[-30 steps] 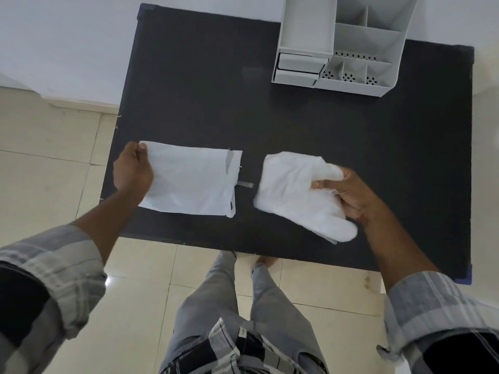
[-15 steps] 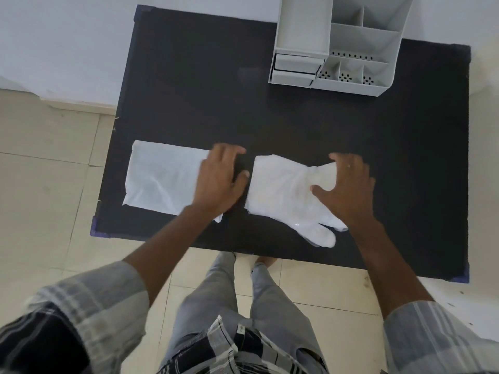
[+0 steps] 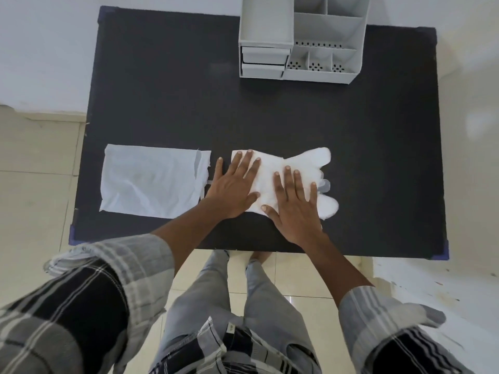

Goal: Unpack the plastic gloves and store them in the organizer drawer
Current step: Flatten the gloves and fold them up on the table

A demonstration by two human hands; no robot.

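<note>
A stack of white plastic gloves (image 3: 305, 168) lies flat on the black table (image 3: 167, 103), fingers pointing right. My left hand (image 3: 235, 184) presses flat on the cuff end with straight fingers. My right hand (image 3: 294, 205) presses flat on the palm part of the gloves, fingers spread. The empty white packaging bag (image 3: 151, 180) lies to the left of my left hand, with its opening towards the gloves. A grey desk organizer (image 3: 302, 39) stands at the table's far edge; its two small drawers (image 3: 263, 62) at the lower left are closed.
The organizer's open compartments (image 3: 321, 60) face upward, some with perforated bottoms. Beige floor tiles (image 3: 35, 201) lie left of the table and below its near edge, where my legs (image 3: 229, 306) stand. A white wall (image 3: 43, 49) runs behind the table.
My left hand let go of the bag's left end and crossed over onto the gloves. My right hand released its grip and flattened. The gloves now lie spread out flat.
</note>
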